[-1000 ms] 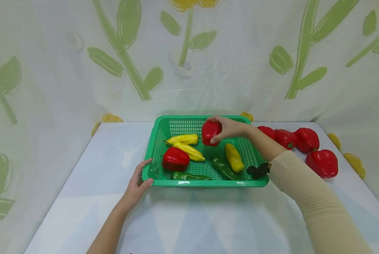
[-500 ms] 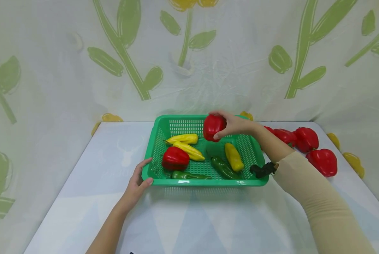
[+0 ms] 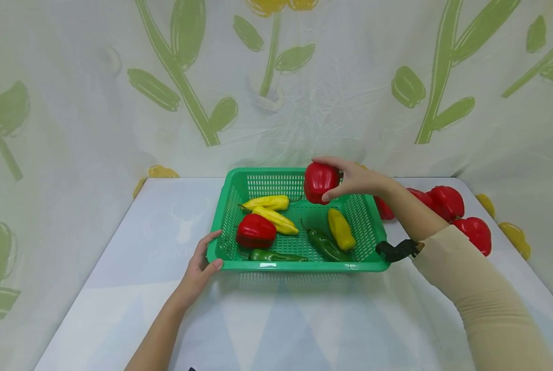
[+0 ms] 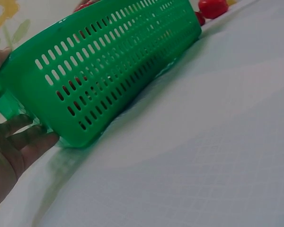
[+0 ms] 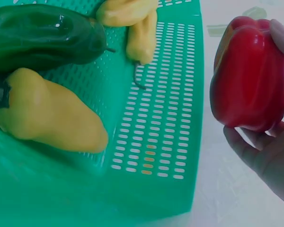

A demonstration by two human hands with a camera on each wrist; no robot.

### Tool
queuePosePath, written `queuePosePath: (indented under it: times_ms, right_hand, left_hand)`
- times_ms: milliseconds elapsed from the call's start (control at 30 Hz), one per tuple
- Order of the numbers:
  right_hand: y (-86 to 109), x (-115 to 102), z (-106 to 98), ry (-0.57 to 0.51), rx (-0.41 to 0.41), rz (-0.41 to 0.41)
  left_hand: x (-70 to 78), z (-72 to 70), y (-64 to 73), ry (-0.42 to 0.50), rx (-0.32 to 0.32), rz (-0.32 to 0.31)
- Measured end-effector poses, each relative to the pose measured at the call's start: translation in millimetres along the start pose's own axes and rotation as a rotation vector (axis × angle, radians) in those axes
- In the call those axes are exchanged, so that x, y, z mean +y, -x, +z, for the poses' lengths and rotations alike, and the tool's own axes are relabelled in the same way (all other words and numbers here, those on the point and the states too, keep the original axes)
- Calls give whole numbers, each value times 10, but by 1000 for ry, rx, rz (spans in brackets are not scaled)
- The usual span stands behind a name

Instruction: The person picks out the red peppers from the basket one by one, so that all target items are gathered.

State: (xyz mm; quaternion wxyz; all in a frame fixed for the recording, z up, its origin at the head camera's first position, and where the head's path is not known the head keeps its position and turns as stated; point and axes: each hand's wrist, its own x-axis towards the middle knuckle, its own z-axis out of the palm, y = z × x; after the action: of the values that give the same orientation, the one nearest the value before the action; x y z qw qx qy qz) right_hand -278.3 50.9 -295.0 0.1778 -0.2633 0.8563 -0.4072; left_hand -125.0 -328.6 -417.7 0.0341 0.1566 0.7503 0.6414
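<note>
My right hand (image 3: 358, 179) grips a red bell pepper (image 3: 320, 183) between thumb and fingers, above the back right of a green plastic basket (image 3: 281, 267). In the right wrist view, this bell pepper (image 5: 255, 75) hangs beside the basket wall, clear of it. My left hand (image 3: 199, 268) holds the basket's front left corner, thumb on the front rim and fingers along the left side. Inside lie another red bell pepper (image 3: 255, 231), yellow peppers (image 3: 276, 220) and green peppers (image 3: 278, 256).
Several red bell peppers (image 3: 447, 202) lie on the white table (image 3: 137, 247) to the right of the basket, partly hidden by my right arm. A patterned curtain (image 3: 332, 103) hangs behind the table. A black strap (image 3: 399, 251) is at my right sleeve cuff.
My right hand has lifted the red bell pepper up and to the right, from inside the basket to above its back rim. My left hand and the basket have stayed put.
</note>
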Motion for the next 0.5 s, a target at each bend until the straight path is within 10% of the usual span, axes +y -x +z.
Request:
queuePosePath:
  times_ms: [500]
  right_hand:
    - [158, -93, -107, 39, -2, -46]
  left_hand:
    - [-4, 2, -6, -26, 16, 2]
